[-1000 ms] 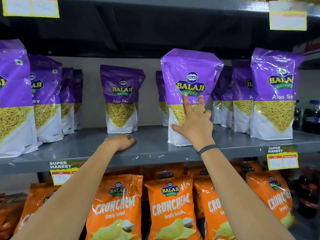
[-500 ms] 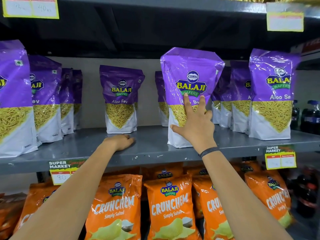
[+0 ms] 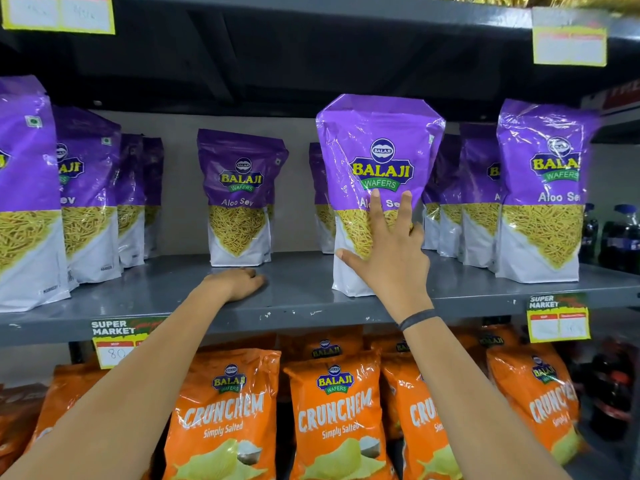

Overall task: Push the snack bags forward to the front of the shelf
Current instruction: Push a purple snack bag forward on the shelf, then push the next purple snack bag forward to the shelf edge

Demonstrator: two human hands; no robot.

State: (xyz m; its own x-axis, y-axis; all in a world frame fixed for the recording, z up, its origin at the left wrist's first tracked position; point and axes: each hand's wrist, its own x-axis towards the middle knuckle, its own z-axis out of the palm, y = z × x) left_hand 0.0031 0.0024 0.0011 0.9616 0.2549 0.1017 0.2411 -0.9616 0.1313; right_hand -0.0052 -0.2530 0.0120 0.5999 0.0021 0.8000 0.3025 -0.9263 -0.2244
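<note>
Purple Balaji Aloo Sev snack bags stand on a grey metal shelf (image 3: 304,306). One purple bag (image 3: 377,147) stands near the shelf's front edge, right of centre. My right hand (image 3: 388,258) is pressed on its lower front, thumb at the left, two fingers pointing up, the others wrapped round its right side. Another bag (image 3: 239,195) stands further back at the centre. My left hand (image 3: 239,284) rests knuckles-up on the shelf just in front of that bag, fingers curled, holding nothing.
More purple bags stand at the left (image 3: 27,188) and right (image 3: 543,188), some near the front, several behind. Orange Crunchem bags (image 3: 332,414) fill the shelf below. Price tags (image 3: 557,317) hang on the shelf edge. Dark bottles (image 3: 620,237) stand at far right.
The purple bag under my right hand looks slightly nearer and larger. My left hand has stayed in the same place on the shelf.
</note>
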